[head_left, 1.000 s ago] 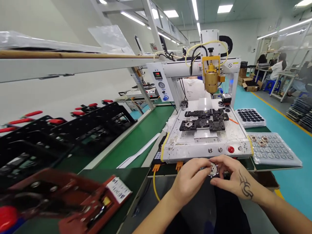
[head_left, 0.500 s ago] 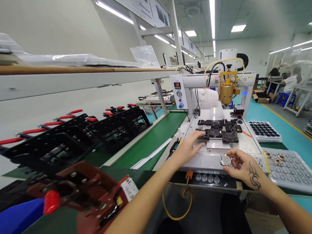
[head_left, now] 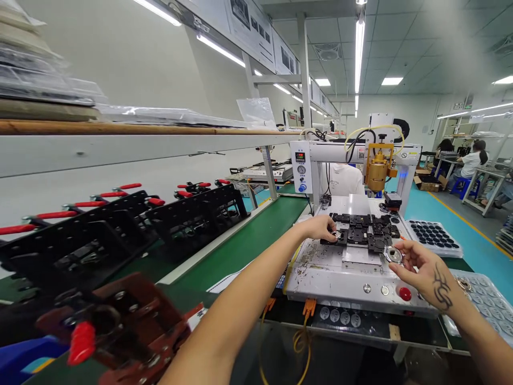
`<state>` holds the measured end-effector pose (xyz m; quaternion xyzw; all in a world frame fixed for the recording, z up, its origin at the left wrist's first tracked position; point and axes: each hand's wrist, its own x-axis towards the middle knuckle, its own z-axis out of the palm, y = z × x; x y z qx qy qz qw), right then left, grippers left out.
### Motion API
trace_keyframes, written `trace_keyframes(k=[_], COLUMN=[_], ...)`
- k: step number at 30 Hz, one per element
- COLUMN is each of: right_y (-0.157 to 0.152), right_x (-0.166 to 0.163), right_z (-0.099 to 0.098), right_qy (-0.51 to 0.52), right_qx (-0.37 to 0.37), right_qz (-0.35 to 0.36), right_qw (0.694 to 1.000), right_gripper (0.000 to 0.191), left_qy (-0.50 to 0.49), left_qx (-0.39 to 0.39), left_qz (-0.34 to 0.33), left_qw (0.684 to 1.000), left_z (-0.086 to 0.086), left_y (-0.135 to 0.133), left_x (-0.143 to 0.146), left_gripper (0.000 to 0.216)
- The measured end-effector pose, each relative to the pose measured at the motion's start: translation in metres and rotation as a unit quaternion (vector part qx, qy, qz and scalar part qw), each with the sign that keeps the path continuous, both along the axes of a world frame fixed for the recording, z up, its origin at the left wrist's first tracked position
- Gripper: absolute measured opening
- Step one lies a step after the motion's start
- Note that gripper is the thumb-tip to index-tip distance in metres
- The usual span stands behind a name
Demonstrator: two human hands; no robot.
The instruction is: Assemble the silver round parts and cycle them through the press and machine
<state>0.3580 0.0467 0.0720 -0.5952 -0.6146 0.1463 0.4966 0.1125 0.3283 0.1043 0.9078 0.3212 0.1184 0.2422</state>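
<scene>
My right hand (head_left: 419, 270) pinches a round, shiny metal watch case (head_left: 393, 254) by its edge, just in front of the machine bed's right side. Farther left, my left hand (head_left: 320, 228) has its fingers closed around a small round metal part (head_left: 336, 234) at the left end of the black fixture blocks (head_left: 356, 236). Whether that part rests in the block or is lifted off it, I cannot tell. The blocks lie on the white machine bed (head_left: 320, 270), below a brass-coloured press head (head_left: 377, 174).
A clear tray (head_left: 487, 302) of round pieces lies at the right, with a tray of black discs (head_left: 435, 235) behind it. Red-handled clamps (head_left: 90, 204) line the left. A red button (head_left: 404, 293) sits on the machine front. A person in white (head_left: 341, 179) is behind the machine.
My left hand has closed its fingers on the round part at the fixture. My right hand has shifted right with the watch case, which is now tilted differently. The camera view has tipped upward.
</scene>
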Motion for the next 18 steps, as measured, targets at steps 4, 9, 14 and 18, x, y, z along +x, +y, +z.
trace_keyframes(k=[4, 9, 14, 18], right_y=[0.063, 0.150, 0.200, 0.207], right_x=[-0.015, -0.045, -0.056, -0.053], right_z=[0.007, 0.014, 0.016, 0.010], right_qy=[-0.079, -0.161, -0.222, -0.254], right_qx=[-0.008, -0.025, -0.096, -0.113], right_qz=[0.029, 0.077, 0.107, 0.125], right_qw=[0.996, 0.984, 0.964, 0.952], right_gripper=[0.042, 0.032, 0.030, 0.029], left_qy=[-0.068, -0.183, -0.264, -0.305], left_qx=[0.016, 0.014, -0.001, -0.004], left_qz=[0.022, 0.040, 0.042, 0.057], left_qw=[0.997, 0.982, 0.964, 0.950], left_z=[0.010, 0.028, 0.033, 0.027], left_y=[-0.012, -0.040, -0.077, -0.102], left_x=[-0.001, -0.025, -0.061, -0.093], left_gripper=[0.030, 0.038, 0.035, 0.036])
